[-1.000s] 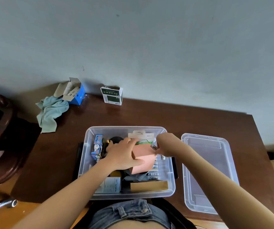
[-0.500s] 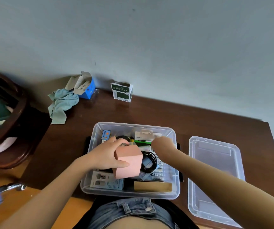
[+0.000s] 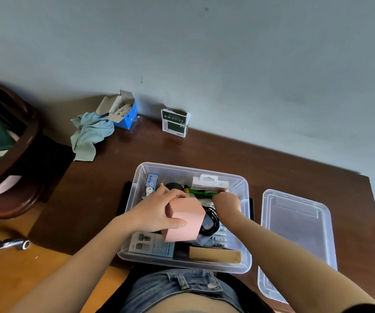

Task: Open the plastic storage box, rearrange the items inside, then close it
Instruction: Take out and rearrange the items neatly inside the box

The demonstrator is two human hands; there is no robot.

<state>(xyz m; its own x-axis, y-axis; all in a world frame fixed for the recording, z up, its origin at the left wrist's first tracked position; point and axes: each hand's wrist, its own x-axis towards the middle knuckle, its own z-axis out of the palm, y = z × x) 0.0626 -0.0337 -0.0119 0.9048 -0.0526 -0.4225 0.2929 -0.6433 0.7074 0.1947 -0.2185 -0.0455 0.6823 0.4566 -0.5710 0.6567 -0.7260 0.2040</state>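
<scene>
The storage box (image 3: 134,224) sits open under both hands, its lid (image 3: 295,233) parked just right of them. The left hand (image 3: 152,213) grips the pink box (image 3: 185,219), likely lifted clear so the right hand (image 3: 226,203), curled on the green item (image 3: 201,192), can rearrange.

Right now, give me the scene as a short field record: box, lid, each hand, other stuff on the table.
box: clear storage box, open, full of small items
lid: clear lid, off, on the table right of the box
left hand: left hand grips the pink box over the storage box
right hand: right hand curled at the green item, grip unclear
far edge: blue carton, cloth, green-and-white carton
</scene>
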